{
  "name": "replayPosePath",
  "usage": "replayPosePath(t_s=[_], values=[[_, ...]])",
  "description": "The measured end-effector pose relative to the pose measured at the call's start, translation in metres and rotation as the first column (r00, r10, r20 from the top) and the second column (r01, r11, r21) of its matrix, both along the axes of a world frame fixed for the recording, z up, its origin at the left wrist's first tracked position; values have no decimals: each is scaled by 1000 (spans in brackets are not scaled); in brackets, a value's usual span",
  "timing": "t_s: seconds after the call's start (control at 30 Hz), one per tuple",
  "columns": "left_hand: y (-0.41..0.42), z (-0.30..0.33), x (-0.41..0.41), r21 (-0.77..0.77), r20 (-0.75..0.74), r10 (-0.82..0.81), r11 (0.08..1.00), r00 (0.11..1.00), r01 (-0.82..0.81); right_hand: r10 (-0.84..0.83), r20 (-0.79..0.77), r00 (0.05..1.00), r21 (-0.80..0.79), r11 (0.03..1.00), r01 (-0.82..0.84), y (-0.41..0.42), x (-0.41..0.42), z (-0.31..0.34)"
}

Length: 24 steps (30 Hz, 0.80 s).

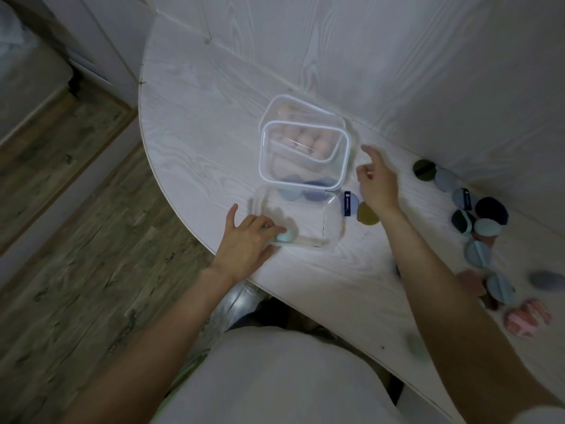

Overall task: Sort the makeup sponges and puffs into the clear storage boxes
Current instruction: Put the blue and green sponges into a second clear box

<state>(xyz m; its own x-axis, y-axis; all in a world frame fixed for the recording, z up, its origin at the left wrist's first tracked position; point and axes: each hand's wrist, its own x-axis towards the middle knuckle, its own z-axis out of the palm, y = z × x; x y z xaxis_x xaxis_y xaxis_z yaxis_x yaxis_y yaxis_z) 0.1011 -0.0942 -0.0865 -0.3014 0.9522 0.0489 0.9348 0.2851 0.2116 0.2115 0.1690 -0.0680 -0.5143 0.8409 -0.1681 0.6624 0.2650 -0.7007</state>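
Three clear boxes sat mid-table: an open clear box (327,220) nearest the curved table (195,123) edge, a middle lidded box (305,154) w/ blue sponges (301,192) showing at its near end, and a back box (286,113) w/ peach sponges (301,139). Bare tabletop lay left of and behind the boxes; the edge ran just under the left wrist. Left hand (244,243) rested low at the open box's near-left corner, fingers curled onto a pale teal sponge (282,235), thumb splayed outward. Right hand (377,179) hovered just right of the lidded box, fingers loosely curled, index out; whether it held anything I couldn't tell, motion-blurred. Beneath it lay an olive puff (367,212) and a labelled blue puff (351,203), partly covered. More puffs (477,224) in blues, darks and pinks strung along the right side near the wall (397,56), the lowest ones blurred. Forearms cut off at frame bottom.
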Motion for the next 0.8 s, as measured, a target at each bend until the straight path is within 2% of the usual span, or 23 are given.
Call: replayPosePath(t_s=[0.1, 0.2, 0.37, 0.47, 0.53, 0.63, 0.73, 0.8], values=[[3, -1, -4, -9, 16, 5, 1000, 1000, -5, 145, 139, 980, -28, 989, -142, 20, -29, -16], [5, -2, -6, -22, 33, 18, 1000, 999, -18, 137, 173, 975, -73, 989, -126, 31, -41, -27], [9, -4, -6, -24, 59, 16, 1000, 998, -14, -121, -22, 992, 26, 992, 121, 24, -7, -7], [15, -5, -4, -14, 80, 16, 1000, 997, -15, -225, -170, 959, -55, 974, 219, -17, 25, 14], [18, -4, -1, -22, 94, 19, 1000, 995, -17, -125, -195, 973, -42, 992, 119, -51, 36, 20], [16, -3, 1, -21, 115, 22, 1000, 993, -20, 161, -129, 978, 120, 982, -146, -88, 39, 18], [10, -1, 1, 0, 123, 32, 999, 992, -32, 349, 31, 937, 206, 915, -348, -103, 34, 6], [7, 1, 2, 4, 132, 38, 999, 991, -39, 449, 138, 883, 204, 859, -469, -107, 31, -3]])
